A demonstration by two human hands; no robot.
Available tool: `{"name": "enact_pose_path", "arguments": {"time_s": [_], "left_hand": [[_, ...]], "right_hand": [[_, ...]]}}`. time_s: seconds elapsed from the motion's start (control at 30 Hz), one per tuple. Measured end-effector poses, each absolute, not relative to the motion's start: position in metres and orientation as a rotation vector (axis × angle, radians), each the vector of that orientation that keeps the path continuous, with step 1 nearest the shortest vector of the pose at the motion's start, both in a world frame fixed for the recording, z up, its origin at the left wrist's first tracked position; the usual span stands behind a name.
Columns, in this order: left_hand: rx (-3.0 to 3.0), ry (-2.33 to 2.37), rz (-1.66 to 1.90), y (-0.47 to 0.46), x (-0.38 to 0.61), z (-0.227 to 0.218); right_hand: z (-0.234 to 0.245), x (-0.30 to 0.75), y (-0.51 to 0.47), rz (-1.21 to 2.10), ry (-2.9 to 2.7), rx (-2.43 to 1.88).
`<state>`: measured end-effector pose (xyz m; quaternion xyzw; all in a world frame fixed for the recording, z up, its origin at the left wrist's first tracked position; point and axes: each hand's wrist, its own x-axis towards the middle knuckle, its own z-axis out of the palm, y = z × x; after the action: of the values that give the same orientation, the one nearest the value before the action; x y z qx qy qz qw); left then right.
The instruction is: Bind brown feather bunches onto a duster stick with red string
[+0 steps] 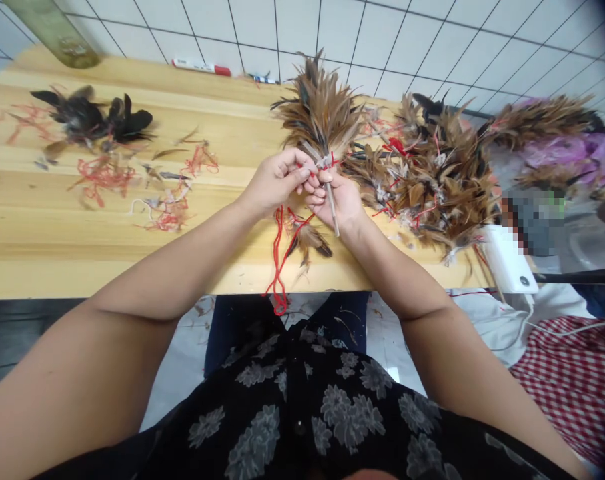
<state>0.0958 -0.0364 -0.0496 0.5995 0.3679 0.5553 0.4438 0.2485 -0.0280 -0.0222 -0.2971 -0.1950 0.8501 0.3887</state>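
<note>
A fan of brown feathers (322, 107) is bunched round a thin stick (331, 207), its tips pointing away from me. My right hand (339, 197) holds the bunch at its base, with the stick's lower end lying across the palm. Fingertips of my left hand (282, 177) pinch red string (277, 253) right at the bound base. Loops of that string hang down over the table's front edge. Under my hands lies a small loose tuft of feathers (309, 241).
Feather bundles tied with red string (432, 173) pile up on the right, beside a white power bank (507, 260) with a cable. Dark feathers (102, 120) and red fibre scraps (105, 177) lie left. Markers (201, 67) and a greenish container (57, 33) stand along the tiled wall.
</note>
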Motion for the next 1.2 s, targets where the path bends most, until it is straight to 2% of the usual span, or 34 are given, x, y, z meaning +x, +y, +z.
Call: {"name": "enact_pose_path", "arguments": {"time_s": [0.2, 0.43, 0.6, 1.2], "left_hand": [[1.378, 0.924, 1.385, -0.034, 0.091, -0.051], [1.914, 1.103, 1.541, -0.021, 0.077, -0.064], [2.083, 1.266, 1.68, -0.016, 0.073, -0.072], [2.037, 1.233, 1.698, -0.02, 0.081, -0.072]], "right_hand": [[-0.028, 0.248, -0.024, 2.166, -0.451, -0.772], [-0.031, 0.248, -0.025, 2.134, -0.489, -0.745], [-0.025, 0.247, -0.029, 2.126, -0.477, -0.772], [-0.021, 0.245, -0.03, 2.013, -0.429, -0.849]]}}
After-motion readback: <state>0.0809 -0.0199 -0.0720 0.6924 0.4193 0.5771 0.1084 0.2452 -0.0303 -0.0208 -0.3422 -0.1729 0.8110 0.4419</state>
